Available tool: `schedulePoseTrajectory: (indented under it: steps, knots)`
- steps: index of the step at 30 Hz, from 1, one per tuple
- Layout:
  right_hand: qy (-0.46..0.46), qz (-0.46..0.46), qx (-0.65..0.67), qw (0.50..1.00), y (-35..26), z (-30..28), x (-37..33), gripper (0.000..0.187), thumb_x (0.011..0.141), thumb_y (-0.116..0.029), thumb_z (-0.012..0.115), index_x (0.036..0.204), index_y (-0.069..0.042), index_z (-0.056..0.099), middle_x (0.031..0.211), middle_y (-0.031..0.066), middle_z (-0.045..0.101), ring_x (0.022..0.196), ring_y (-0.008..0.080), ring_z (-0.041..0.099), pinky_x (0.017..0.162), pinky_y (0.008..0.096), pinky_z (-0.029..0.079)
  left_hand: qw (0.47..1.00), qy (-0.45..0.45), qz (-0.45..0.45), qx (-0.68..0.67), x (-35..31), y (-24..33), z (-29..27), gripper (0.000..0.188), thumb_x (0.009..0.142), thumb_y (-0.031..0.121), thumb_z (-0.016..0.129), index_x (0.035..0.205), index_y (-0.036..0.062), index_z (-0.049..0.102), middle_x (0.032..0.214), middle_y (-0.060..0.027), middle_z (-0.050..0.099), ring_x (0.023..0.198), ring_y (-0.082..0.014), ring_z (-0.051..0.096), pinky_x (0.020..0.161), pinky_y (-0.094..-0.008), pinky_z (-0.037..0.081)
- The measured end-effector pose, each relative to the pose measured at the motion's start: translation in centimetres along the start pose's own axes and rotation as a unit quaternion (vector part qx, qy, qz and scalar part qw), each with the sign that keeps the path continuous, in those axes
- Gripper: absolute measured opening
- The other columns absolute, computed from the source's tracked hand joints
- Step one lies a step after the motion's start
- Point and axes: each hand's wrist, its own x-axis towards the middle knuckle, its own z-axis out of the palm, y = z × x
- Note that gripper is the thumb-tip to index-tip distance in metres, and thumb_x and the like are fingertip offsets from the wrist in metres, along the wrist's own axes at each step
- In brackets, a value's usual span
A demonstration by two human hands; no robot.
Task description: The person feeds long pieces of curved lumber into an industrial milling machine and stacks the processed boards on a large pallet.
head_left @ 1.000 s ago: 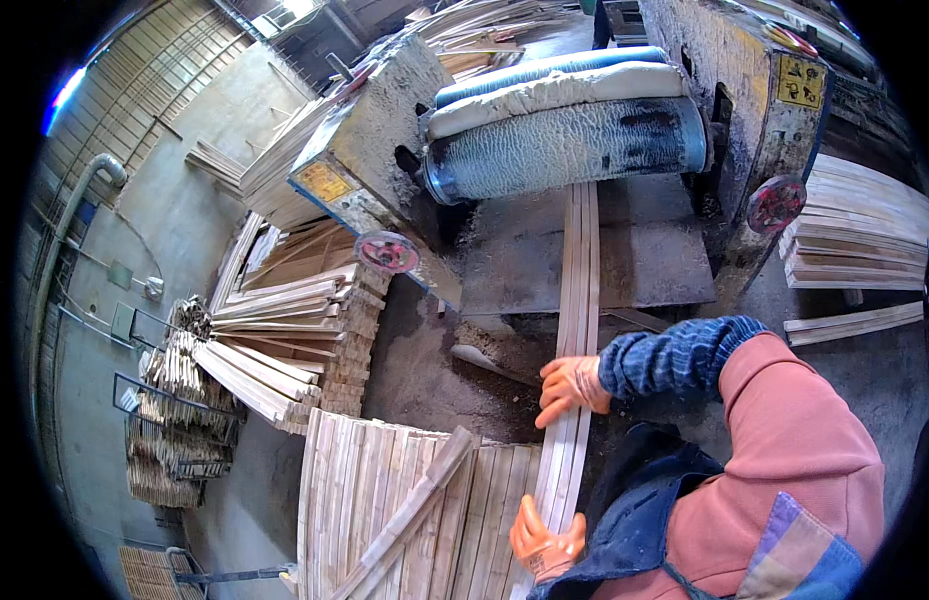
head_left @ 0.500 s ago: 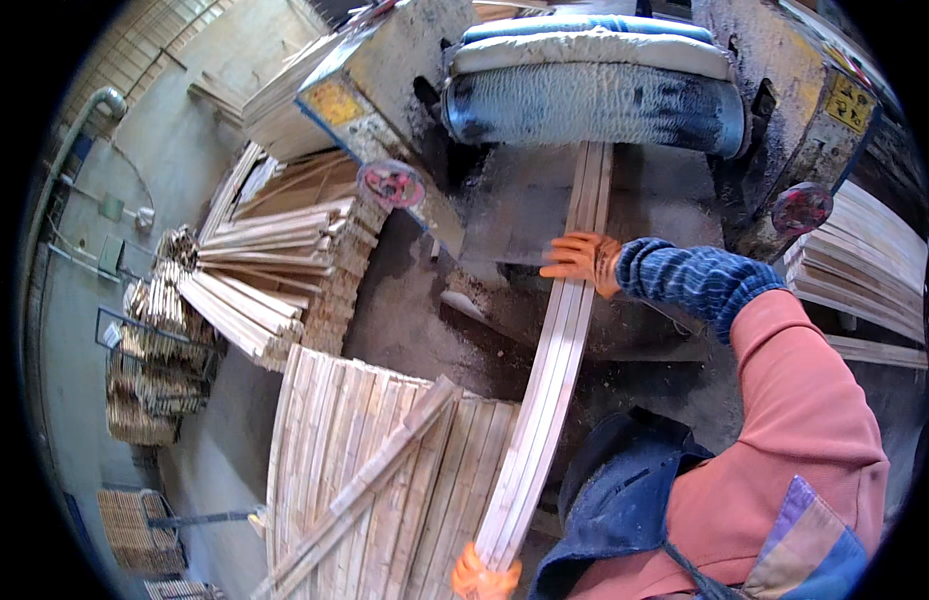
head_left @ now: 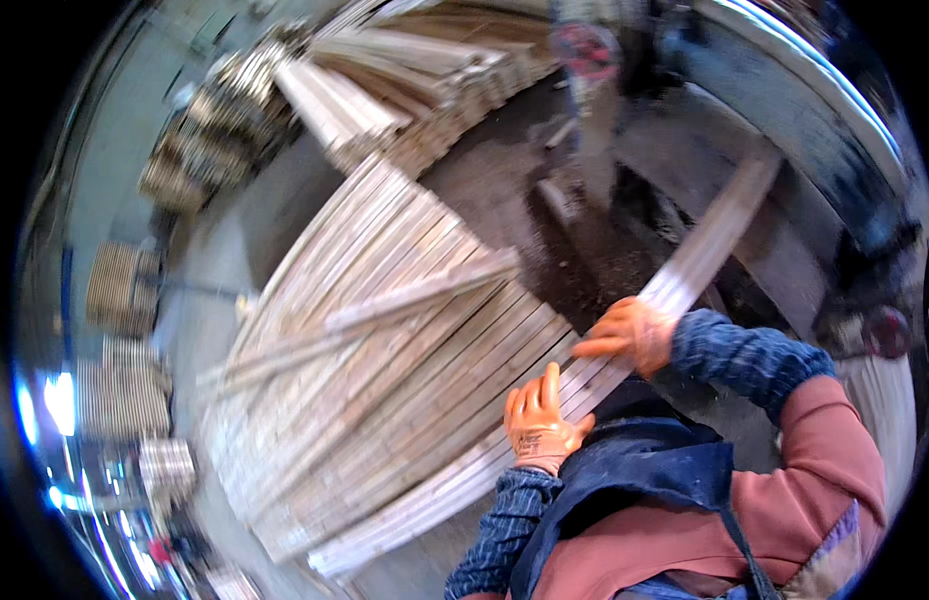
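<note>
A bundle of narrow, pale wooden strips [head_left: 690, 265] lies side by side, running from the machine's roller at upper right down to the lower left. My right hand [head_left: 640, 335], in an orange glove, is closed over the strips, its fingers across their top. Nearer to me, my left hand [head_left: 542, 425], also orange-gloved, rests on the same strips with its fingers stretched and slightly apart. Just left of both hands spreads a broad stack of wooden strips [head_left: 385, 400]. One loose strip [head_left: 415, 292] lies slantwise on top of it.
The machine's wide roller [head_left: 795, 110] fills the upper right, with a red round handwheel [head_left: 587, 50] on its frame. More piled strips [head_left: 425, 85] stand at the far side. Bundled stacks [head_left: 125, 290] line the left. Sawdust covers the dark floor [head_left: 495, 180].
The view has swung left, so the machine sits at upper right. My left hand has come up from the strips' near end, close to my right hand. The right hand's fingers have closed together.
</note>
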Motion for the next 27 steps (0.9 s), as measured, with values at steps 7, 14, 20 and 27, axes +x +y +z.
schedulePoseTrajectory:
  steps: [7, 14, 20, 27]
  knots:
    - [-0.058, 0.109, -0.029, 0.992, 3.9, -2.0, -5.3, 0.133, 0.035, -0.012, 0.098, 0.156, -0.029, 0.045, 0.141, 0.008, 0.064, 0.138, 0.0318, 0.055, 0.128, 0.0536, 0.031, 0.994, -0.001, -0.029, 0.109, -11.3, -10.5, -6.6, 0.106, 0.055, 0.047, 0.095, 0.144, 0.005, 0.056, 0.122, -0.0154, 0.067, 0.115, -0.0337, 0.064, 0.108, -0.0518, 0.045]
    - [0.071, 0.146, -0.094, 0.982, 5.6, -0.8, -7.4, 0.133, 0.032, -0.005, 0.089, 0.156, -0.022, 0.043, 0.15, 0.0115, 0.057, 0.145, 0.0348, 0.049, 0.127, 0.0564, 0.031, 0.974, -0.123, -0.154, 0.106, -14.2, -14.4, -9.5, 0.097, 0.063, 0.042, 0.093, 0.147, 0.0132, 0.052, 0.131, -0.0131, 0.065, 0.124, -0.0333, 0.061, 0.113, -0.0498, 0.042]
    - [0.023, 0.073, 0.002, 0.997, 0.3, -0.8, -1.1, 0.127, 0.037, -0.006, 0.087, 0.156, -0.022, 0.046, 0.15, 0.0103, 0.057, 0.143, 0.0336, 0.051, 0.128, 0.0574, 0.029, 0.979, -0.13, -0.142, 0.063, -8.0, -8.4, -6.1, 0.101, 0.064, 0.04, 0.093, 0.151, 0.0146, 0.049, 0.128, -0.0134, 0.065, 0.125, -0.0342, 0.06, 0.113, -0.0526, 0.042]
    - [-0.01, 0.148, -0.037, 0.988, 1.6, -1.4, -2.3, 0.127, 0.038, -0.01, 0.089, 0.156, -0.023, 0.045, 0.138, 0.0092, 0.061, 0.138, 0.0322, 0.054, 0.129, 0.0535, 0.027, 0.996, -0.019, -0.09, 0.011, -8.9, -8.9, -5.9, 0.112, 0.059, 0.044, 0.095, 0.155, 0.0141, 0.046, 0.134, -0.0145, 0.064, 0.129, -0.0346, 0.058, 0.118, -0.0551, 0.037]
